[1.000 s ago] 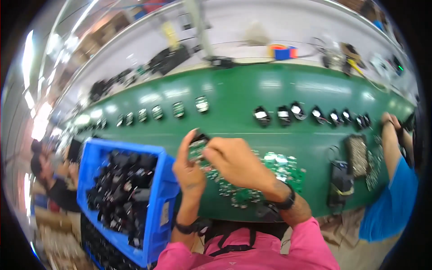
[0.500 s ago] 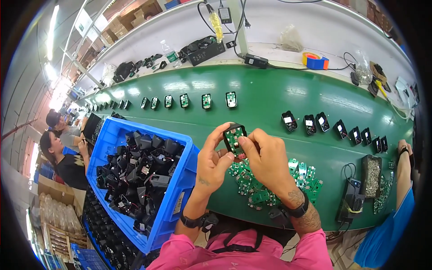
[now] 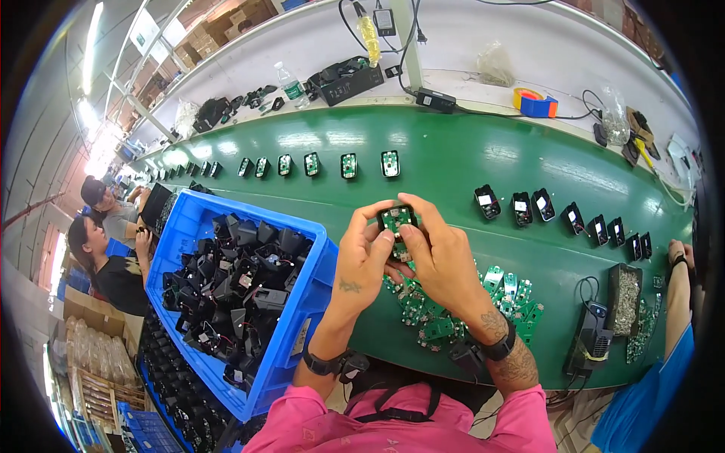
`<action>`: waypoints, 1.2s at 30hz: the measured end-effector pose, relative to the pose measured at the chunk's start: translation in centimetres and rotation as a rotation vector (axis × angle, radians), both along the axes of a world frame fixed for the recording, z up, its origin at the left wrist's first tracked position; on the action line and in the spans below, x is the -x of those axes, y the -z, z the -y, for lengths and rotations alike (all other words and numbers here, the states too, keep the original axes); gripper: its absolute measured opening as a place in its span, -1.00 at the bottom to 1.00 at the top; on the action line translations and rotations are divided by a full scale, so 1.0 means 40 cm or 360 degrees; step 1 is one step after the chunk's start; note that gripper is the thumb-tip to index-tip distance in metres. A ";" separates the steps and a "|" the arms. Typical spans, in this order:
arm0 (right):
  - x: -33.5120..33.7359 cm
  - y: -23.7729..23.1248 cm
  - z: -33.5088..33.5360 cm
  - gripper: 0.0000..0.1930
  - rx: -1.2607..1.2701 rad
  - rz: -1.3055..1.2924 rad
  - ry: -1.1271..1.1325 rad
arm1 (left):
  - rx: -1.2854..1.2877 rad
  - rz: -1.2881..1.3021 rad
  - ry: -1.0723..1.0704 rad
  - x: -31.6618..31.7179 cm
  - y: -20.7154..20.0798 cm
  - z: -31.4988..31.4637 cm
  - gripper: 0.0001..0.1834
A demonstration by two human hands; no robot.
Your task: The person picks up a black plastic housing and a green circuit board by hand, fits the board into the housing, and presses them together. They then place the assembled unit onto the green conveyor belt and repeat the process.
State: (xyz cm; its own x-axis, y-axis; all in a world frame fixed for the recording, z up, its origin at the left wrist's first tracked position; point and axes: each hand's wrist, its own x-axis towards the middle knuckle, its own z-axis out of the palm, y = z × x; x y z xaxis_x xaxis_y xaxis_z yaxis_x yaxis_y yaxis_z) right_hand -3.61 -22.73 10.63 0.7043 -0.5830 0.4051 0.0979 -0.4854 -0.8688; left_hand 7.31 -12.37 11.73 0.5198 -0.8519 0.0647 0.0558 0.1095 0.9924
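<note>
Above the green table I hold a small black plastic housing with a green circuit board (image 3: pixel 396 222) in it. My left hand (image 3: pixel 362 253) grips its left side, thumb on the board. My right hand (image 3: pixel 442 257) wraps the other side, with its thumb pressed on the board's face too. The fingers behind the housing are partly hidden. Below and beside my hands lies a pile of loose green circuit boards (image 3: pixel 438 328), partly covered by my right hand and forearm. A blue crate (image 3: pixel 325 283) full of black housings with wires stands to my left.
A row of housings with boards (image 3: pixel 348 166) runs across the far left of the table. More open black housings (image 3: pixel 521 209) stand to the right. Near the right edge are a black powered device (image 3: pixel 589 336) and a tray of small parts (image 3: pixel 624 300). A co-worker's arm (image 3: pixel 680 302) rests there.
My right hand has shifted up and around the housing's right side, its fingers now over the top edge. The housing has turned more upright between both hands.
</note>
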 end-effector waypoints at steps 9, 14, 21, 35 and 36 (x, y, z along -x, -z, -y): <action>-0.011 0.007 -0.001 -0.68 -0.0172 0.0188 0.0012 | 0.0132 0.0264 -0.0082 0.017 0.026 0.020 -0.59; -0.016 0.016 0.002 -0.68 -0.0469 0.0308 0.0018 | 0.0323 0.0694 -0.0270 0.020 0.044 0.052 -0.61; -0.003 0.128 0.176 -0.61 0.0483 -0.0248 0.0700 | -0.0149 0.0273 0.0065 -0.083 0.125 0.236 -0.64; 0.170 0.120 0.341 -0.82 0.0251 -0.0924 0.0426 | -0.0490 0.1896 -0.0433 -0.187 0.295 0.507 -0.45; 0.164 0.131 0.338 -0.82 0.0341 -0.1017 0.0175 | -0.0475 0.1782 -0.0142 -0.148 0.274 0.508 -0.30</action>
